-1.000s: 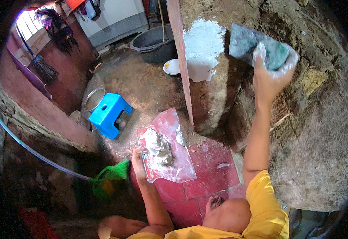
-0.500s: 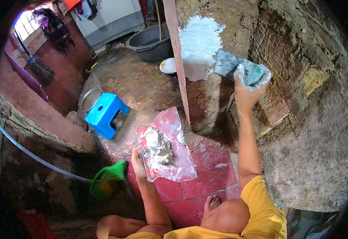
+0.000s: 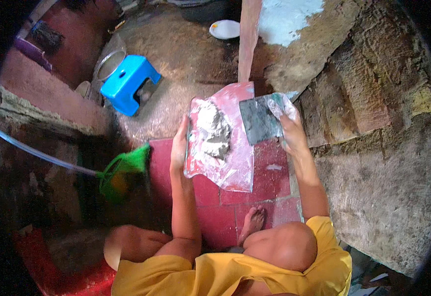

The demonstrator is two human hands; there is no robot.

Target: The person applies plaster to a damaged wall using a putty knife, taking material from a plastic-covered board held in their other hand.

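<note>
My left hand [image 3: 179, 150] grips the left edge of a thin, see-through pane [image 3: 240, 167] with uneven edges. A lumpy mound of white plaster [image 3: 214, 127] lies on the pane's left half, and white smears coat the rest. In my right hand [image 3: 293, 130], whitened at the fingers, is a dark grey flat rectangular plate [image 3: 258, 121], held by its right end. This plate overlaps the pane's right edge in view; whether the two touch, I cannot tell. On the wall beyond is a white plastered patch [image 3: 289, 19].
A blue plastic stool [image 3: 129, 81] stands at the left on the brown floor, beside a round pan [image 3: 111, 65]. Farther off lies a white plate [image 3: 224, 29]. A green broom [image 3: 134, 160] is at the lower left. Rough stone wall [image 3: 373, 172] borders the right side.
My right hand has brought the flat plate down from the wall patch to the pane's right edge. The pane sits higher in view, and the view has tilted downward.
</note>
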